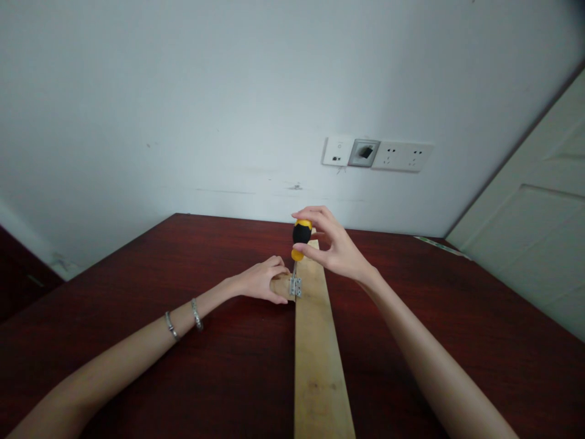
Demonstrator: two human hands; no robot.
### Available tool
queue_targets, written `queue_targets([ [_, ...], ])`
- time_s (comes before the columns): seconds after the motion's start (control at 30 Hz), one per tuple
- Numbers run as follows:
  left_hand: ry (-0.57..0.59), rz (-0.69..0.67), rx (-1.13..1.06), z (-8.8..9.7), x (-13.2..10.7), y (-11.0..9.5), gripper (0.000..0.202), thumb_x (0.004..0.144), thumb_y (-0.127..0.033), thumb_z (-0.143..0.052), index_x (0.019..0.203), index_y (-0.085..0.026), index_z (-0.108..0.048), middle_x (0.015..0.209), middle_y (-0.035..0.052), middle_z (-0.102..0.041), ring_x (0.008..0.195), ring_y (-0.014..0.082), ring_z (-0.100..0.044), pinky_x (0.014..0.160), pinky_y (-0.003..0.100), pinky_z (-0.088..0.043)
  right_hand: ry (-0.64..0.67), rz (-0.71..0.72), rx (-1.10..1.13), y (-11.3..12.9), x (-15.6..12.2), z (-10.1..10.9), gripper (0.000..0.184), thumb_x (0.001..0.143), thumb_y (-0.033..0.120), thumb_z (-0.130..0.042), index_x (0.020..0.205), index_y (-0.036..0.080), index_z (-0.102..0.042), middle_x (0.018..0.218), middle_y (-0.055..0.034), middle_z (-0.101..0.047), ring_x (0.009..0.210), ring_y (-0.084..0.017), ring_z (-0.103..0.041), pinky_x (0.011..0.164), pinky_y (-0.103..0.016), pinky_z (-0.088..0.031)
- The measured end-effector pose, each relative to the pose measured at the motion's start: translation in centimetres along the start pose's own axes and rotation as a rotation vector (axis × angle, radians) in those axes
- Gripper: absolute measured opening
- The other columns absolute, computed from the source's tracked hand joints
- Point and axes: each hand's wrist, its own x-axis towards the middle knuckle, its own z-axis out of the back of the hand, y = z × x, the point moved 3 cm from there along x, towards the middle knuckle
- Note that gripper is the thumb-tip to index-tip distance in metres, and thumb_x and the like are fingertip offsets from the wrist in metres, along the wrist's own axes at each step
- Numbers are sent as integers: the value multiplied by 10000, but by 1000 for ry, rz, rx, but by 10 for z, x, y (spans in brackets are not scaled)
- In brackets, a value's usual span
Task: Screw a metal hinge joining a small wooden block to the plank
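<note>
White wall (pixel 183 91) behind, carrying a row of socket plates (pixel 377 153); pale door (pixel 534 231) at the right edge. Dark red table (pixel 137 292), bearing one long pale plank (pixel 320 353) that runs from the near edge away toward the wall. Small silver hinge (pixel 295 285), on the plank's left edge near its far end, bridging to a short wooden block (pixel 280 285) that butts against the plank. Left hand (pixel 260 280): closed over the block, fingers on top, thumb at the near side; two bracelets (pixel 183 320) on that wrist. Right hand (pixel 336 247): fingertips pinched round the top of a screwdriver (pixel 301 235) with a stubby black-and-yellow handle, its thin shaft standing nearly upright with the tip down on the hinge. Screw head: too small to make out. Handling note, as a judgement: keep the shaft square to the hinge leaf, bear down while turning so the tip does not slip out, and press the block hard against the plank so the leaves lie flat and aligned.
</note>
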Motion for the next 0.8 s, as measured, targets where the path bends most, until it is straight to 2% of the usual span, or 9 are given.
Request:
queue_targets([
  [0.07, -3, 2, -3, 0, 0, 1, 643, 605, -488, -778, 1138, -187, -582, 1095, 84, -477, 966, 239, -530, 875, 397, -472, 33, -7, -2, 1, 0, 1, 454, 816, 179, -589, 1242, 320, -522, 1286, -62, -462, 1087, -207, -530, 802, -360, -557],
  [0.13, -7, 3, -2, -1, 0, 2, 646, 606, -496, -775, 1143, -194, -582, 1100, 82, -477, 969, 238, -529, 876, 397, -473, 38, -16, -10, 0, -1, 2, 456, 831, 158, -555, 1259, 312, -506, 1257, -57, -510, 1055, -199, -546, 808, -366, -552],
  [0.23, -7, 4, 4, -1, 0, 2, 644, 608, -498, -773, 1144, -196, -583, 1096, 76, -475, 973, 239, -530, 874, 396, -475, 2, -10, -38, -3, 0, 3, 433, 822, 204, -605, 1237, 297, -521, 1155, -51, -556, 969, -183, -561, 758, -342, -563],
  [0.4, 13, 21, 12, 0, 0, -1, 649, 613, -478, -778, 1156, -186, -576, 1071, 74, -474, 950, 235, -538, 856, 392, -482, -66, 12, -96, -6, 1, 2, 405, 766, 286, -702, 1145, 288, -560, 1037, -38, -524, 918, -173, -552, 675, -296, -570],
  [0.8, -4, -12, 7, 0, 0, -1, 644, 619, -483, -773, 1153, -182, -575, 1059, 72, -480, 942, 228, -532, 849, 379, -481, -142, 35, -113, -7, -1, 2, 431, 756, 336, -712, 1159, 290, -565, 1032, -39, -517, 922, -173, -562, 669, -287, -581],
])
